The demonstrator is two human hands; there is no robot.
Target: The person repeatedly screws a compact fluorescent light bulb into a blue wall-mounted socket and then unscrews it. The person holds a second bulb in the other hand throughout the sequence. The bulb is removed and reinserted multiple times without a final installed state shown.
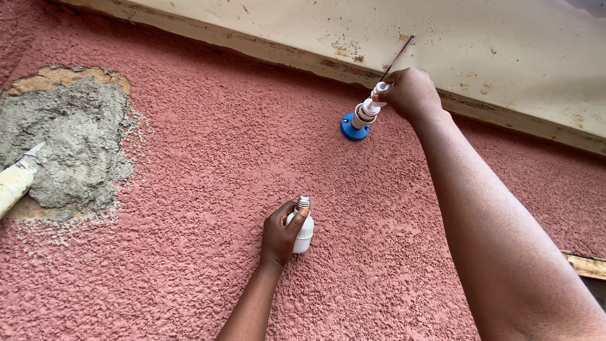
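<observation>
Reaching up a rough red wall (189, 189), your right hand (411, 93) closes around a white lamp holder (369, 108) on its blue base (353, 129), its wire (399, 57) running under the cream fascia (379, 31). Your left hand (281, 235), lower down, grips a white bulb (303, 228), screw cap upward. A pipe (16, 182) in a grey cement patch (63, 145) is cut off at the left edge.
</observation>
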